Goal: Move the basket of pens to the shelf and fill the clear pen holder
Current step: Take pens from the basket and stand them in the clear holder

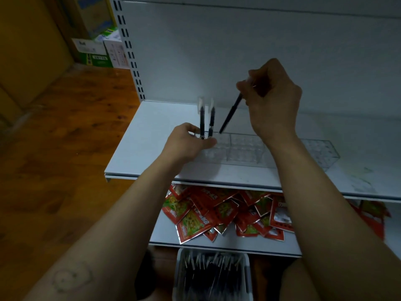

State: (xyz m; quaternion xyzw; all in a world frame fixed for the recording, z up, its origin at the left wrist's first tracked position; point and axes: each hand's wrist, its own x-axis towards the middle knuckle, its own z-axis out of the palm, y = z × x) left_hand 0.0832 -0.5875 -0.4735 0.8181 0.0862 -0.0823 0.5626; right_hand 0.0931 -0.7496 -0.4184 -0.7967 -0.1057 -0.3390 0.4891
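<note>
Two hands: right hand pinched round black pen, left hand curled round end of clear pen holder.

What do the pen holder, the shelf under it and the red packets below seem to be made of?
The pen holder looks like clear hard plastic, perhaps acrylic: the shelf shows through its glossy walls. The shelf seems to be metal painted matte white, judging by its thin folded edge. The packets look like shiny printed foil: their edges glint silver.
</note>
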